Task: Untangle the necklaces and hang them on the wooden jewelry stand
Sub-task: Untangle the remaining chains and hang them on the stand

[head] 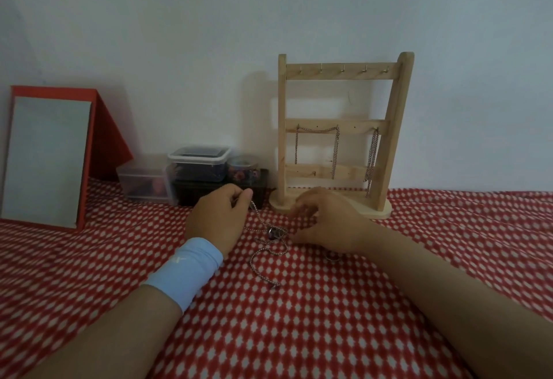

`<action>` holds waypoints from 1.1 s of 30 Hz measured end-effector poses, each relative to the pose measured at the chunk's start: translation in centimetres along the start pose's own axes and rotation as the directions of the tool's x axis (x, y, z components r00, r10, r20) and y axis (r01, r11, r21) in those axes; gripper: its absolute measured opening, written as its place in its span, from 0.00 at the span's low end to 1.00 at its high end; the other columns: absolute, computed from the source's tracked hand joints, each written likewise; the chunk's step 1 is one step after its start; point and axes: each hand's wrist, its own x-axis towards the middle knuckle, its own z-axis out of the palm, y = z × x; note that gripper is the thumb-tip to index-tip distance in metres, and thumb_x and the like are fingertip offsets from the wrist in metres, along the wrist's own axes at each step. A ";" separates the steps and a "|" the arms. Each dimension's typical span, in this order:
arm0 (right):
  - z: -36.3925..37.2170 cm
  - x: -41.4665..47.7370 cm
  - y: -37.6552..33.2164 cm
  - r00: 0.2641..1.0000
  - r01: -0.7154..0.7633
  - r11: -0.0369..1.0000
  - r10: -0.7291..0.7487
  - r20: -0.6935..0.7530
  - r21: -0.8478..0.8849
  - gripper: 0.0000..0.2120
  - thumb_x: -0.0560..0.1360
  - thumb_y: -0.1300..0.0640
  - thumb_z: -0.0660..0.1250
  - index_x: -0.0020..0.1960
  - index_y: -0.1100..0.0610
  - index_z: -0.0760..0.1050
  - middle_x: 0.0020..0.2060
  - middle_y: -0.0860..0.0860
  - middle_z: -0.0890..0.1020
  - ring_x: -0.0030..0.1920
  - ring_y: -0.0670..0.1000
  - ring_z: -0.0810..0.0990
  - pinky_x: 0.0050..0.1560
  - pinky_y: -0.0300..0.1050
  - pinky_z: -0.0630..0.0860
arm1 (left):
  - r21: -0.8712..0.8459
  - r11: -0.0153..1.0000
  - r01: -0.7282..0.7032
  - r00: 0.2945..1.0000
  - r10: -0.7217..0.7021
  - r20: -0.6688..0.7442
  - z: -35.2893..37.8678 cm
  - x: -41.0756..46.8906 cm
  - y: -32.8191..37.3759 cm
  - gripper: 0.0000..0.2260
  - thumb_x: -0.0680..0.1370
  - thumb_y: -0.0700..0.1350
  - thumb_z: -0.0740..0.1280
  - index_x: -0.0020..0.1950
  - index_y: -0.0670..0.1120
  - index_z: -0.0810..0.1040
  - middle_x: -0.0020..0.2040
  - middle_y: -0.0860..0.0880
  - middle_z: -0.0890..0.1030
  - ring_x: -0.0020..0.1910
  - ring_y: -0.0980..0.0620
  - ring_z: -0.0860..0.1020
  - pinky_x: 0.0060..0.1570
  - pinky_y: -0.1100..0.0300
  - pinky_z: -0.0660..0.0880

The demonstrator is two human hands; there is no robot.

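One chain (258, 214) pinched in L fingers (243, 198), R fingers (300, 208) curled nearby

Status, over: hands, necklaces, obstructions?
Left hand pinches a strand of the tangled necklaces. Right hand alongside, grip unclear. Wooden jewelry stand carries hung chains. Nothing blocking.

A plain, pale grey-white wall (209, 13) rose behind a tabletop (299, 333) covered in red cloth with white diamond dots. A red-framed rectangular mirror (48, 157) leaned at left in dim, even light.
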 end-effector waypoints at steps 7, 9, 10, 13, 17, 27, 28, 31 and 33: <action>0.3 -0.2 0.0 0.998 0.057 0.979 -0.051 0.036 -0.197 0.08 0.82 0.50 0.66 0.54 0.49 0.82 0.46 0.41 0.78 0.46 0.40 0.75 0.49 0.34 0.70 | 0.129 0.988 -0.085 0.996 0.084 0.008 0.5 -0.1 -1.0 0.09 0.78 0.46 0.67 0.58 0.51 0.80 0.54 0.52 0.78 0.56 0.52 0.73 0.56 0.56 0.73; 0.4 -0.3 -0.3 1.000 0.023 0.999 -0.023 -0.010 -0.037 0.07 0.84 0.51 0.60 0.53 0.49 0.77 0.47 0.43 0.79 0.46 0.42 0.75 0.47 0.36 0.70 | 0.003 0.973 -0.230 0.973 0.229 0.038 0.4 -0.5 0.3 0.11 0.79 0.44 0.66 0.60 0.51 0.79 0.56 0.55 0.77 0.58 0.56 0.71 0.59 0.62 0.69; 0.3 -0.3 -0.4 0.999 0.010 0.997 -0.008 -0.033 0.080 0.09 0.85 0.52 0.58 0.51 0.49 0.75 0.44 0.44 0.79 0.43 0.42 0.76 0.45 0.37 0.70 | -0.111 0.961 -0.254 0.960 0.264 0.092 0.4 -0.8 1.2 0.11 0.80 0.43 0.64 0.61 0.52 0.79 0.57 0.56 0.77 0.58 0.59 0.73 0.59 0.66 0.68; -0.4 -0.2 -1.1 0.996 -0.003 0.867 0.044 -0.072 0.499 0.12 0.86 0.55 0.54 0.47 0.54 0.72 0.33 0.47 0.77 0.31 0.45 0.74 0.35 0.38 0.72 | -0.342 0.928 -0.149 0.899 0.271 0.344 0.6 -1.5 2.9 0.10 0.81 0.43 0.64 0.60 0.54 0.79 0.53 0.58 0.82 0.53 0.64 0.79 0.56 0.68 0.74; -1.2 -0.1 -1.1 0.976 -0.045 0.539 0.204 -0.079 0.841 0.14 0.87 0.55 0.53 0.43 0.54 0.68 0.30 0.47 0.67 0.26 0.45 0.64 0.29 0.41 0.66 | -0.318 0.941 -0.116 0.887 0.243 0.394 0.2 -1.5 2.8 0.07 0.80 0.44 0.65 0.47 0.51 0.82 0.37 0.55 0.83 0.38 0.61 0.81 0.47 0.63 0.76; -1.5 0.4 0.7 0.895 -0.265 0.873 0.381 -0.232 0.410 0.15 0.84 0.55 0.57 0.41 0.56 0.75 0.33 0.49 0.74 0.31 0.47 0.71 0.33 0.42 0.68 | -0.359 0.931 0.060 0.919 0.089 0.383 -1.2 0.1 0.9 0.14 0.82 0.44 0.61 0.37 0.46 0.78 0.30 0.50 0.78 0.33 0.55 0.76 0.46 0.61 0.71; -1.1 0.2 0.6 0.924 -0.242 0.939 0.300 -0.236 0.245 0.13 0.83 0.55 0.60 0.45 0.58 0.79 0.38 0.49 0.78 0.35 0.47 0.75 0.38 0.41 0.71 | -0.374 0.926 0.052 0.916 0.105 0.386 -1.2 0.1 1.2 0.14 0.82 0.44 0.61 0.38 0.46 0.78 0.30 0.49 0.78 0.33 0.55 0.76 0.46 0.62 0.71; -0.7 -0.6 -0.7 0.975 -0.041 0.984 0.077 -0.209 0.173 0.13 0.80 0.58 0.65 0.62 0.48 0.79 0.60 0.44 0.78 0.58 0.43 0.76 0.60 0.41 0.72 | -0.399 0.917 -0.003 0.892 0.182 0.413 -1.0 -0.3 2.0 0.12 0.82 0.45 0.61 0.42 0.46 0.79 0.30 0.50 0.78 0.31 0.54 0.76 0.41 0.64 0.75; -0.5 -0.7 -1.4 0.998 0.013 0.862 0.017 -0.056 0.506 0.18 0.80 0.59 0.65 0.69 0.47 0.75 0.58 0.45 0.83 0.57 0.44 0.81 0.64 0.46 0.74 | -0.406 0.913 -0.032 0.881 0.218 0.421 -0.8 -0.5 2.4 0.12 0.82 0.45 0.62 0.42 0.46 0.80 0.30 0.51 0.78 0.31 0.54 0.76 0.39 0.63 0.76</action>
